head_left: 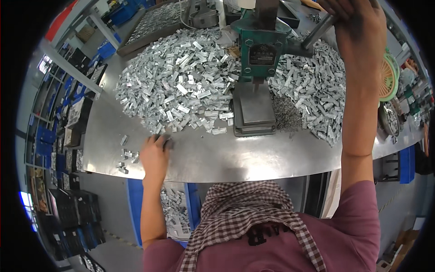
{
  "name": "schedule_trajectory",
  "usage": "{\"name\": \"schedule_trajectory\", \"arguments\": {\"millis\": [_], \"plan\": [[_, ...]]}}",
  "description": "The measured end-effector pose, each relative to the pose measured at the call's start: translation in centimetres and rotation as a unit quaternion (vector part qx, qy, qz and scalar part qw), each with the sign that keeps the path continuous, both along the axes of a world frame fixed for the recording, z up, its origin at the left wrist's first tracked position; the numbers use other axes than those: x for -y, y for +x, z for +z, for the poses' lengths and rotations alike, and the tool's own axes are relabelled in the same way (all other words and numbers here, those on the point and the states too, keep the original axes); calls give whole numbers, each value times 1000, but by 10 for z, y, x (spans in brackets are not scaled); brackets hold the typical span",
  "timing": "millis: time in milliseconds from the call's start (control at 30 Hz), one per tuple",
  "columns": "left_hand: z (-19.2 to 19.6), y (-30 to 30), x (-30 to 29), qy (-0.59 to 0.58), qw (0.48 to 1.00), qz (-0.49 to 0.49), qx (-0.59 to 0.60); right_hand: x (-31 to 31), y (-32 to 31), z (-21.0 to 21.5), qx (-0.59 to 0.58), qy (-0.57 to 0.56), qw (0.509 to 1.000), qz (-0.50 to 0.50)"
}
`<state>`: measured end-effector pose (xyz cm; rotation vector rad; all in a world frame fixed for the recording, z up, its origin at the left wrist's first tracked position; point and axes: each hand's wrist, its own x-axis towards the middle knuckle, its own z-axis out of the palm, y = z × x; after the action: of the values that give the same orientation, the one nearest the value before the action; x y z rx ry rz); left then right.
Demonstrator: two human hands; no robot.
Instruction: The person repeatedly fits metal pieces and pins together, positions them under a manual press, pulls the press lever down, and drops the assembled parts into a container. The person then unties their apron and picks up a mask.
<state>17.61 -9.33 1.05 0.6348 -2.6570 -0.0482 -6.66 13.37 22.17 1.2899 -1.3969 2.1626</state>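
A green hand press [259,50] stands at the middle of a steel table [226,156], with a grey base plate [254,109] under its ram. My right hand [358,20] is raised high and grips the press's metal lever handle [319,31]. My left hand [155,152] rests on the table at the near edge of a big heap of small shiny metal pieces [181,81], fingers curled on one or two of them. A second heap of the same pieces [312,86] lies right of the press, with a patch of small dark pins [286,113] beside the base.
A few stray pieces [127,156] lie left of my left hand. A blue bin with finished pieces [174,213] sits below the table edge. A tray of parts [154,22] stands at the back left. A green fan [389,75] and cluttered shelves flank the table.
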Motion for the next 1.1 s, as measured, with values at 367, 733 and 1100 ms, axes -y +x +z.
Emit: {"name": "schedule_trajectory", "arguments": {"millis": [367,733,1100], "plan": [[28,26,-90,411,881,-209,102,-120,54,-124,-33,259,951,-165],[-48,61,-116,502,794,-170,299,-132,166,-279,128,592,764,223],[-59,79,-131,527,763,-219,304,-146,180,-273,33,694,674,250]]}}
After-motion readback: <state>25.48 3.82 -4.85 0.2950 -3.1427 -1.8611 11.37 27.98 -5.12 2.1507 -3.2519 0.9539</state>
